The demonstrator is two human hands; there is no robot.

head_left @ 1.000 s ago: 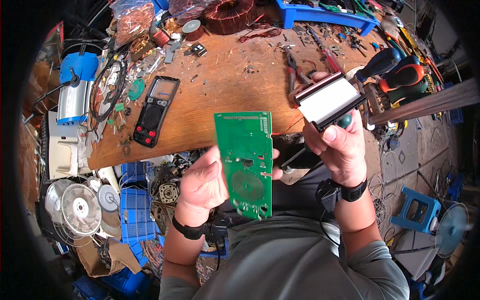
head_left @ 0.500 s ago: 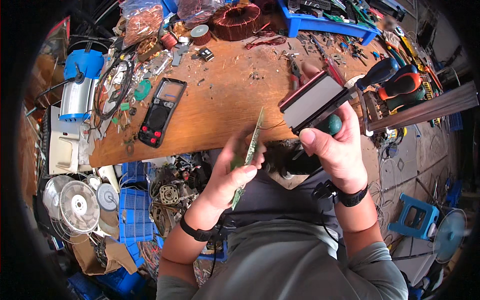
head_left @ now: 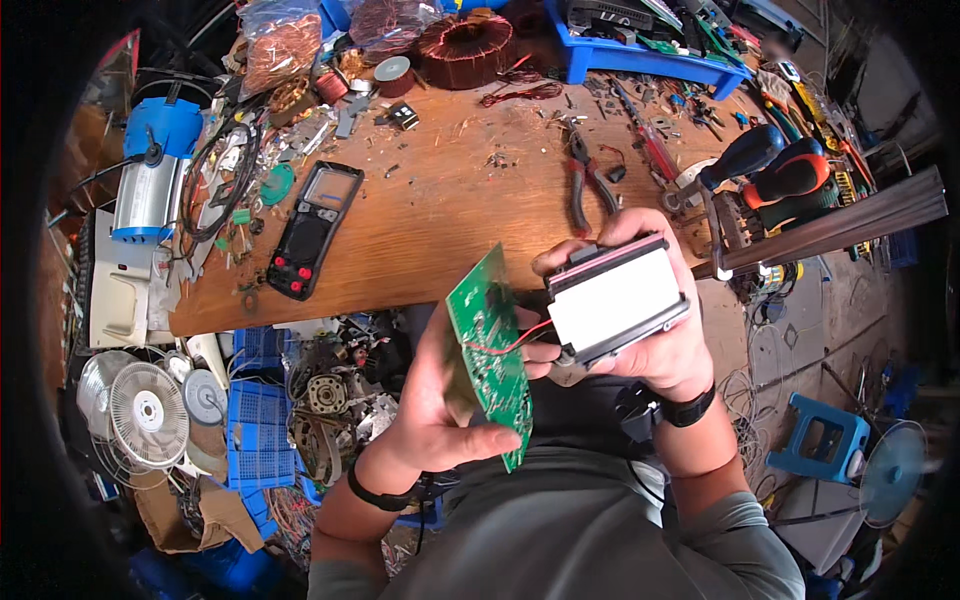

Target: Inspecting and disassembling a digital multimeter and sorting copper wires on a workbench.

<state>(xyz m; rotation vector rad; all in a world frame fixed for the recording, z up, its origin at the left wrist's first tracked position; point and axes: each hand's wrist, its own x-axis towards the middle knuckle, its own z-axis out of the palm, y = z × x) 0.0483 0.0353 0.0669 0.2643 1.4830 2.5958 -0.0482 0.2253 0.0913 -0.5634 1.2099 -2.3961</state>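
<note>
A green circuit board (head_left: 503, 375) stands tilted in my left hand (head_left: 425, 425), with the thumb along its lower face and the fingers behind it. My right hand (head_left: 668, 355) grips a display module (head_left: 617, 303), its white panel set in a black frame. A thin red wire (head_left: 510, 347) runs between the board and the module. Both parts are held close together just off the bench's near edge. Beyond my right hand, red-handled pliers (head_left: 580, 178) lie on the wooden bench. An empty black meter casing (head_left: 314, 232) with red sockets lies farther left.
Screwdrivers (head_left: 785, 170) stand in a rack at the bench's right. A blue tray (head_left: 660, 62) of boards, a copper coil (head_left: 465, 50) and scrap line the back. Below left are blue baskets (head_left: 262, 430) and a fan (head_left: 150, 410). A blue stool (head_left: 820, 440) stands right.
The board has turned from edge-on to show its green face. The module has come lower and rotated, its panel now bright white. The green knob seen in my right hand is out of sight.
</note>
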